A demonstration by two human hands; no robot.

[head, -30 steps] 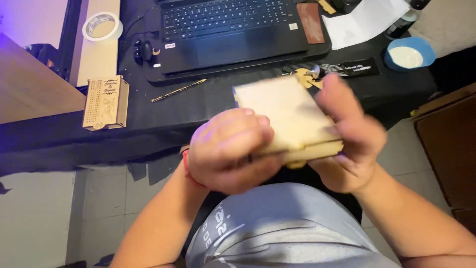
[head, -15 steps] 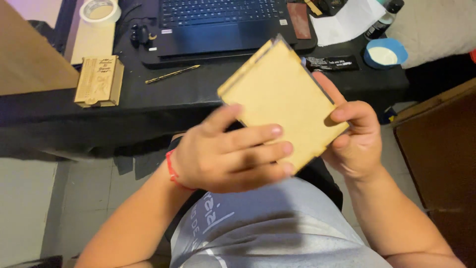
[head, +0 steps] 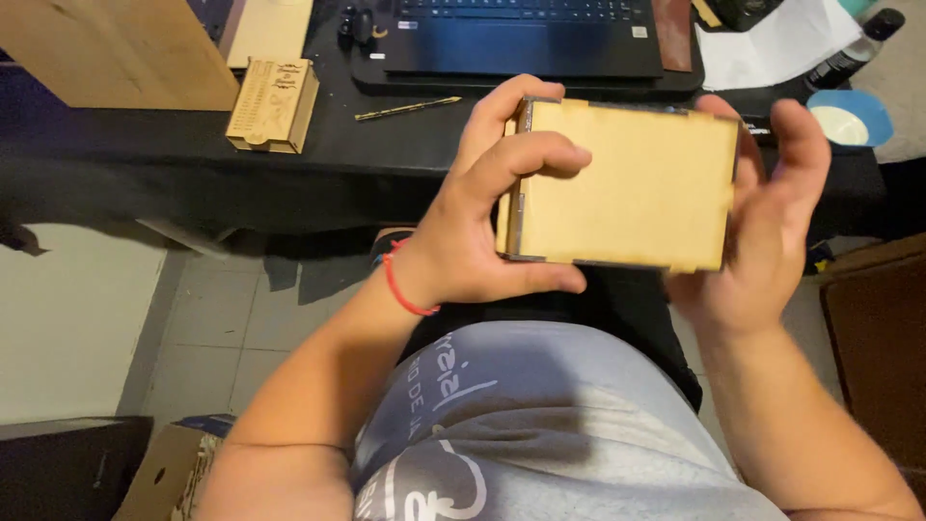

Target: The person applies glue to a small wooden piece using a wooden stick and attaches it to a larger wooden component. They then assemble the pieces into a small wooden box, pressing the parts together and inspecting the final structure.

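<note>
Desk (head: 318, 154) behind; hands now hold wooden box (head: 627, 188) level.

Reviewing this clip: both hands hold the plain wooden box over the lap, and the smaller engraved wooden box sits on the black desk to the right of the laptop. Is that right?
Not quite. The head view shows the smaller engraved wooden box to the left of the laptop, not the right. The rest stands: the left hand and right hand hold the plain wooden box over the lap, and the engraved one sits on the black desk.

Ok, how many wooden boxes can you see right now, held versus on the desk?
Held in both hands: 1, the plain wooden box, left hand, right hand.
On the black desk: 1, the engraved wooden box.
Total: 2
</note>
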